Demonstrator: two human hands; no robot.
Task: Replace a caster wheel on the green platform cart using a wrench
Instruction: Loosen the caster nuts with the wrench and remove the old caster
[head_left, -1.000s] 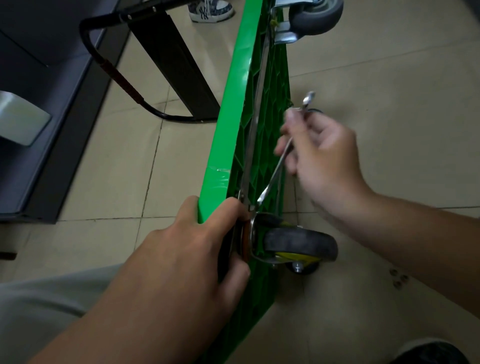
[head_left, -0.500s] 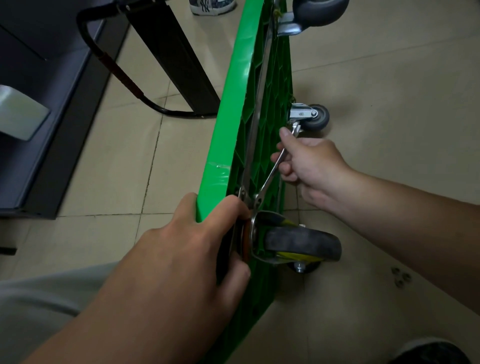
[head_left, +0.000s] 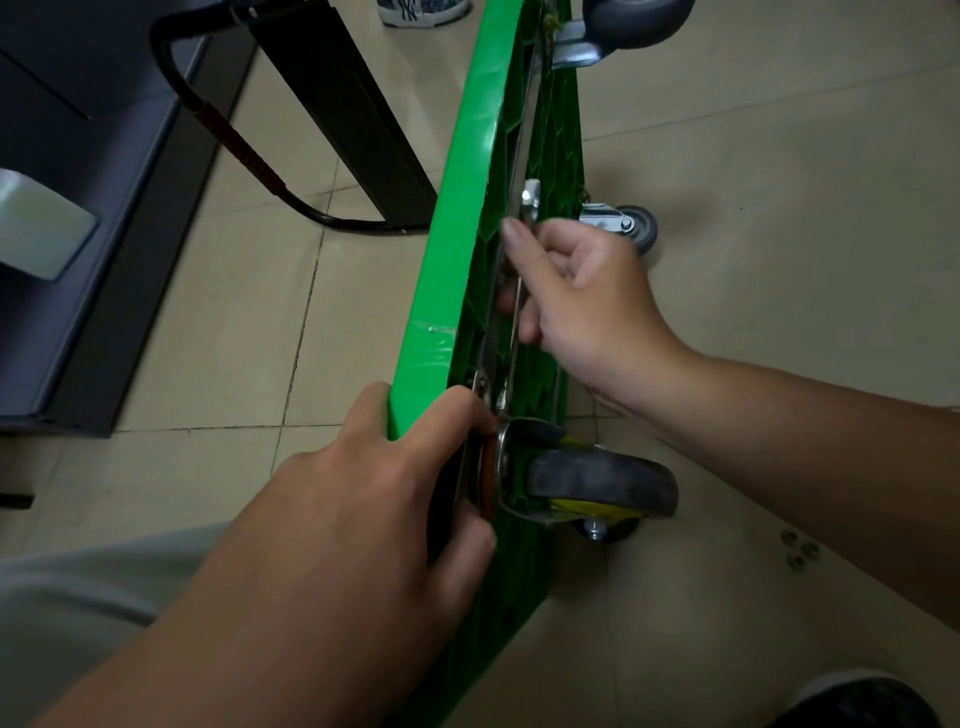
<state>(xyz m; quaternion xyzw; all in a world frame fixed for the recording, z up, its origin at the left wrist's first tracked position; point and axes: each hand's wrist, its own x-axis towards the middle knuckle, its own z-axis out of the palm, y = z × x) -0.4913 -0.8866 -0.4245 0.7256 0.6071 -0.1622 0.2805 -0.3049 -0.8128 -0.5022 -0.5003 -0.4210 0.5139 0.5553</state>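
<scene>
Wrench on the caster wheel mount.
Our left hand grips the cart, stood on edge on the floor, beside the wheel; our right hand holds the wrench handle. We should seat the head squarely and turn in short strokes.

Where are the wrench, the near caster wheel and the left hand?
wrench (head_left: 530, 196): head view, free end above the thumb.
near caster wheel (head_left: 602, 480): head view, black tread.
left hand (head_left: 363, 499): head view, back of the hand.
</scene>
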